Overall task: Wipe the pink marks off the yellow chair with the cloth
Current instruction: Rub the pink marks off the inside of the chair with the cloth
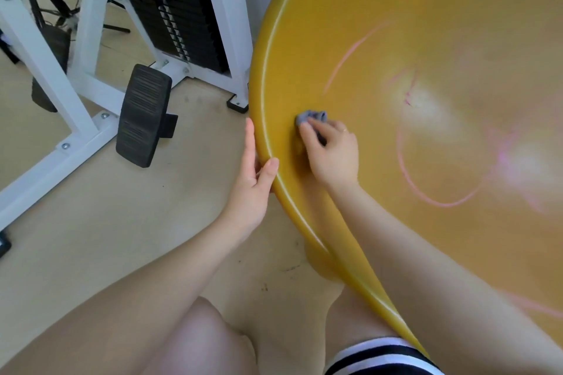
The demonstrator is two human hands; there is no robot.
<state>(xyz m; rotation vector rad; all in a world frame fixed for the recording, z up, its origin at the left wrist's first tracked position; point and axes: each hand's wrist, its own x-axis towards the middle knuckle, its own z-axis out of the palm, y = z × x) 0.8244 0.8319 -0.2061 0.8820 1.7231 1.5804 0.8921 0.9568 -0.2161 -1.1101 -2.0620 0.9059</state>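
Note:
The yellow chair [441,9] fills the right side of the view, its rounded rim curving from the top down to the lower right. Pink marks [405,167] run over its surface as long arcs and smudges. My right hand [332,152] pinches a small grey cloth [310,116] and presses it on the chair near the left rim. My left hand [254,179] holds the rim, thumb on top of the edge and fingers straight along the outside.
A white metal gym machine [91,49] with a black weight stack [170,9] and a black foot pedal [143,116] stands on the beige floor to the left. My knees are at the bottom of the view. A white wall lies behind the chair.

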